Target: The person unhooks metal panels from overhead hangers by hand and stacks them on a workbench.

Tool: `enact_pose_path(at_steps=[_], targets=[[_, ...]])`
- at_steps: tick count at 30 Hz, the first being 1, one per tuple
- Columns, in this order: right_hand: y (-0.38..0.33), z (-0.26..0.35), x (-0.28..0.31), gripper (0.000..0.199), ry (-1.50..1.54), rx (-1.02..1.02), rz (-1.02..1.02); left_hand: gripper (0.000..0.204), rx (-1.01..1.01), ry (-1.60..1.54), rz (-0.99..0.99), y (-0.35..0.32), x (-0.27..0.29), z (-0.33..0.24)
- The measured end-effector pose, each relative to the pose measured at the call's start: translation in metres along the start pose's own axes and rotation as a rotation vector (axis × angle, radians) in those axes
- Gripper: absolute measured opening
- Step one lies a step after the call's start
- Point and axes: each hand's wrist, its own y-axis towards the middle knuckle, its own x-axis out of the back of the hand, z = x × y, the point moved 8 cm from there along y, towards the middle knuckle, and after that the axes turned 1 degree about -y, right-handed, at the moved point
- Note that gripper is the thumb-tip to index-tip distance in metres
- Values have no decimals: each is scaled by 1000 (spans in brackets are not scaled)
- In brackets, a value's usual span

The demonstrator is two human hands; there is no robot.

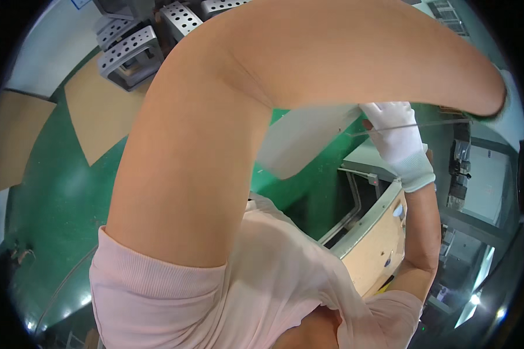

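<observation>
My left arm fills most of the view. It bends at the elbow near the top and reaches right, where my white-gloved left hand (509,107) is cut off by the picture's rim. My right hand (399,145), also in a white glove, is raised at the right with its fingers closed around a thin grey rod (442,123). The rod runs roughly level from beneath my left forearm toward my left hand. Whether the left hand holds it is hidden. A pale flat panel (300,139) shows under my left forearm.
Grey perforated metal brackets (128,52) stand at the top left on a green floor (58,192) with tan patches. Below my right hand is a beige machine panel (375,250) with an open frame. Grey equipment (477,180) is at the right.
</observation>
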Motion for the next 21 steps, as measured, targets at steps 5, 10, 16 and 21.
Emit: enact_pose_path(at_steps=[5,10,16,21], targets=[[3,-1,-11,23,-73,-97,-109,32,-25,-388,-20,2,-6,-6],[-5,11,-13,16,55,-11,89,35,-108,-662,-2,2,-8,-10],[-28,-8,24,30,632,-232,15,26,-124,-314,-58,-63,42,-24],[-47,7,25,26,770,-360,24,20,-199,-75,-137,-90,70,-41]])
